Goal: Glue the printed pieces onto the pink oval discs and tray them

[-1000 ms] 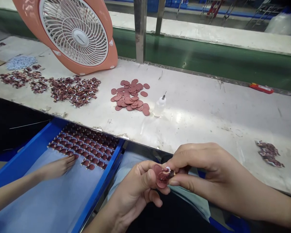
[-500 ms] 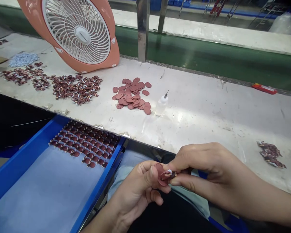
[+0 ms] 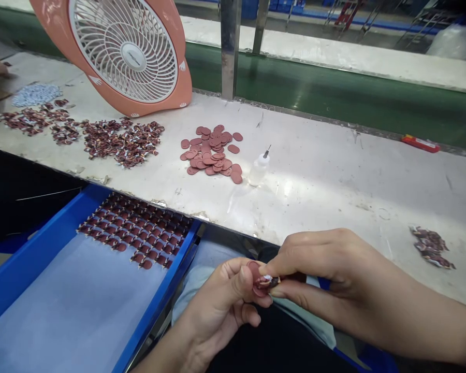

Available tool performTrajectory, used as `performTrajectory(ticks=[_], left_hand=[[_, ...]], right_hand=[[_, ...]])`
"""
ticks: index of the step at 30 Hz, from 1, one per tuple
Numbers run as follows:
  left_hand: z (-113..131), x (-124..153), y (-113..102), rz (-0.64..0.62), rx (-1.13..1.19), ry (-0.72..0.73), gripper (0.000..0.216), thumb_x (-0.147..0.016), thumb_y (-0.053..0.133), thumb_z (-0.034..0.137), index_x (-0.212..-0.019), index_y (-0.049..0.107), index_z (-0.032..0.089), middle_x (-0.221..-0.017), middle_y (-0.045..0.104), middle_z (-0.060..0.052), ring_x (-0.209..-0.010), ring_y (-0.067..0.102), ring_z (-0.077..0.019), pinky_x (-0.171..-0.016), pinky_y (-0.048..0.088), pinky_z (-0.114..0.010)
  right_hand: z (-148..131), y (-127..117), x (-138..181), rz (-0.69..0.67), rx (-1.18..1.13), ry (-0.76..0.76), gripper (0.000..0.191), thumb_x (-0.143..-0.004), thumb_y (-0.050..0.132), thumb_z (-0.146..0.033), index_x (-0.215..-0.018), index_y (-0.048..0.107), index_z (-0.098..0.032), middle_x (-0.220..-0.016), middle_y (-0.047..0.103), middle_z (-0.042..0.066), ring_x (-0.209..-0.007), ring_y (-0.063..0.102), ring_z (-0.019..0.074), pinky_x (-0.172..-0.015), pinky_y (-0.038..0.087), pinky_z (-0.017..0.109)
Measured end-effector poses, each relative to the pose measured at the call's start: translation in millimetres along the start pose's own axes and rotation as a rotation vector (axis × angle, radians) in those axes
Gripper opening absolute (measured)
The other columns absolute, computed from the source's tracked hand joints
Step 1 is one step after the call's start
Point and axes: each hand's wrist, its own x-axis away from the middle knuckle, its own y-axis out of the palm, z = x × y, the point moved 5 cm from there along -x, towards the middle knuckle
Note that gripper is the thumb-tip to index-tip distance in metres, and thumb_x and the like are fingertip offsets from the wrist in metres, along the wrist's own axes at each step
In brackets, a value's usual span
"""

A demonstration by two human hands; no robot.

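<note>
Jutting from left hand — reddish disc.

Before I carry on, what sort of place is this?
Most likely a factory assembly line: what looks like a green conveyor belt runs behind the workbench, reddish discs lie heaped on it, and a blue tray holds rows of near-identical small pieces.

**How the wearer is dressed**

From my remote seat I make out matte black fabric across the lap, with pale green cloth at its edges; I can't tell whether that is worn. The left hand, right hand and forearms are bare.
</note>
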Motion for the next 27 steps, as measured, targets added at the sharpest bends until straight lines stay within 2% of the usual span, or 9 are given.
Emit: performTrajectory(ticks=[7,10,13,17,23,27], left_hand=[[-1.9,3.5,0.9,0.001,0.018,0.02,0.04,-0.059,0.085,0.05,-0.066,0.068,0.015,-0.058,0.06,0.003,-0.05,0.057,-0.0058,-0.041,0.046,-0.011],[0.5,6.4,5.3,-0.043,0.019,0.032,0.039,-0.058,0.085,0.05,-0.066,0.068,0.015,-0.059,0.061,0.003,-0.052,0.057,-0.006,-0.042,0.046,-0.01],[3.2,8.3,9.5,-0.078,0.01,0.034,0.038,-0.058,0.086,0.048,-0.067,0.068,0.015,-0.059,0.061,0.002,-0.053,0.058,-0.0066,-0.043,0.047,-0.011],[3.6,7.5,10.9,-0.093,0.007,0.034,0.04,-0.056,0.087,0.049,-0.069,0.07,0.015,-0.057,0.06,0.002,-0.052,0.058,-0.007,-0.043,0.047,-0.011],[0.4,5.8,6.5,-0.057,0.022,0.05,0.039,-0.057,0.086,0.048,-0.07,0.07,0.016,-0.059,0.062,0.002,-0.052,0.057,-0.0062,-0.043,0.046,-0.011],[2.5,2.3,7.2,-0.037,0.017,0.045,0.042,-0.056,0.087,0.05,-0.07,0.069,0.015,-0.057,0.06,0.002,-0.05,0.056,-0.0057,-0.041,0.043,-0.01]], right_hand=[[-1.4,3.7,2.2,-0.023,0.025,0.005,0.014,-0.092,0.06,-0.011,-0.089,0.067,-0.024,-0.082,0.068,-0.005,-0.072,0.063,0.0059,-0.066,0.048,0.015],[-5.9,4.9,8.2,-0.01,0.047,-0.036,0.015,-0.092,0.06,-0.012,-0.093,0.064,-0.026,-0.086,0.068,-0.006,-0.072,0.063,0.0055,-0.066,0.047,0.014],[-11.6,5.2,11.6,0.026,0.109,-0.104,0.016,-0.091,0.061,-0.011,-0.1,0.064,-0.023,-0.083,0.068,-0.002,-0.07,0.062,0.0084,-0.064,0.049,0.015],[-12.4,4.5,10.6,0.071,0.102,-0.122,0.02,-0.088,0.062,-0.008,-0.103,0.065,-0.02,-0.082,0.067,0.0,-0.069,0.061,0.0091,-0.063,0.049,0.014],[-10.0,6.6,5.1,0.027,0.108,-0.121,0.017,-0.088,0.06,-0.004,-0.093,0.063,-0.019,-0.08,0.068,-0.002,-0.068,0.06,0.009,-0.062,0.047,0.017],[-7.4,4.2,2.9,0.054,0.081,-0.091,0.017,-0.088,0.061,-0.006,-0.09,0.065,-0.022,-0.079,0.066,-0.003,-0.068,0.061,0.0078,-0.062,0.046,0.015]])
